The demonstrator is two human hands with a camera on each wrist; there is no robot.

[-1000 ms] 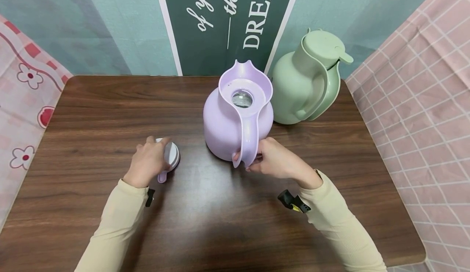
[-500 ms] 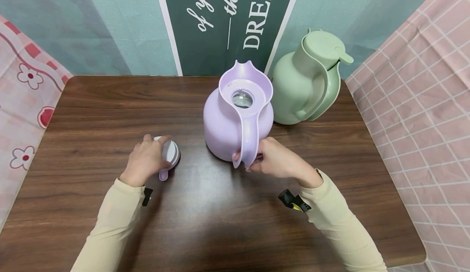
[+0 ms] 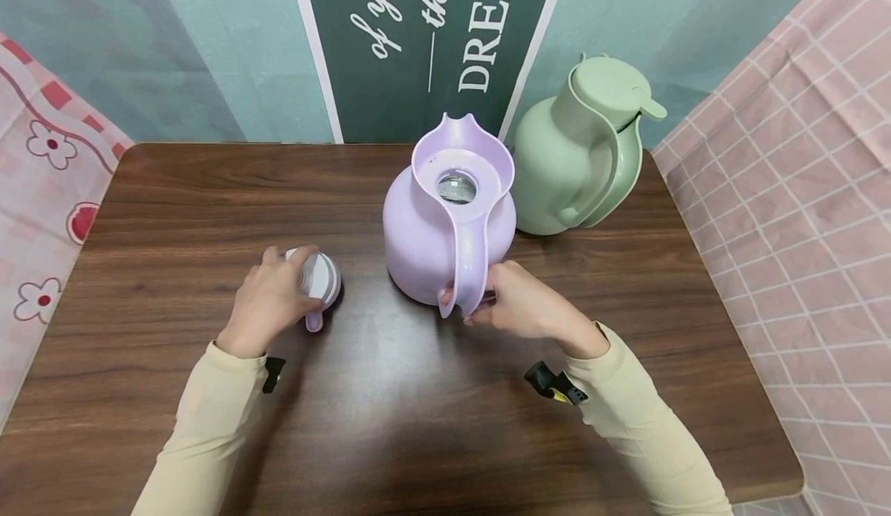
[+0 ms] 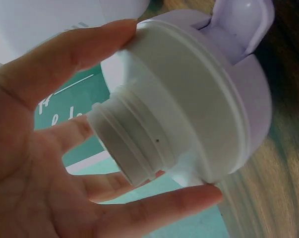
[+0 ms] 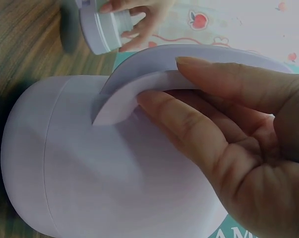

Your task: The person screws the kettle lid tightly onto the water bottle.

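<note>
My left hand (image 3: pixel 267 297) pinches a thermos jug's lid (image 3: pixel 324 281) between thumb and fingers, close over the table. In the left wrist view the white threaded stopper (image 4: pixel 134 134) faces my palm, and the lilac top with its lever (image 4: pixel 242 22) faces the wood. A lilac thermos jug (image 3: pixel 421 241) stands upright at the middle, its round mouth (image 3: pixel 457 187) uncovered. The right hand (image 3: pixel 518 299) grips the lower end of the jug's handle (image 3: pixel 471 261). In the right wrist view, thumb and fingers close on that handle, with some fingers hidden behind it.
A pale green thermos jug (image 3: pixel 557 164) with its lid on stands right behind the lilac one. The brown wooden table (image 3: pixel 390 439) meets a teal cloth backdrop (image 3: pixel 230 44) at the back. Pink checked cloth (image 3: pixel 786 214) hangs along the right side.
My left hand has shifted slightly up and left, turning the lid so its lever now points more to the right. The right hand and lilac jug stay nearly still.
</note>
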